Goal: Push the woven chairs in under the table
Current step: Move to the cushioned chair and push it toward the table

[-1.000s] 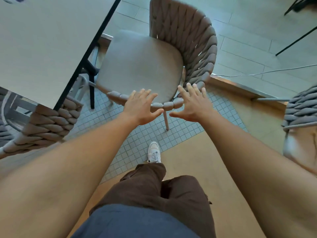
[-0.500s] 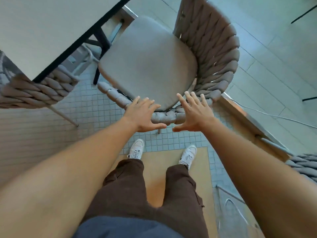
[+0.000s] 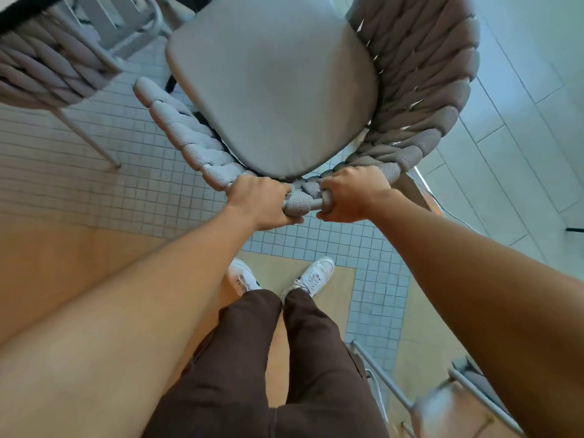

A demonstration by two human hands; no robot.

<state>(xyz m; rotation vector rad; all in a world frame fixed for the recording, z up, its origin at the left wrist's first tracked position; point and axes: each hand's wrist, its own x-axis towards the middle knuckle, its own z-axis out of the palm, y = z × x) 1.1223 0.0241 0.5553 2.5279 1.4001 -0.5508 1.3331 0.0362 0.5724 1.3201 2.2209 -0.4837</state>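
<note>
Both hands grip the top rail of the woven chair (image 3: 410,90); the left hand (image 3: 262,200) and right hand (image 3: 354,194) close around it side by side; the seat cushion (image 3: 275,83) lies just beyond the knuckles; a second woven chair (image 3: 47,67) stands beyond the left hand.

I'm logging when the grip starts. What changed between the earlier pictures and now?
Both hands went from open, fingers spread just short of the chair, to closed on its woven rim: left hand and right hand now grip it side by side. The feet have come together behind the chair. Unchanged: the chair is not yet under the table, and the second chair stays at left.
</note>
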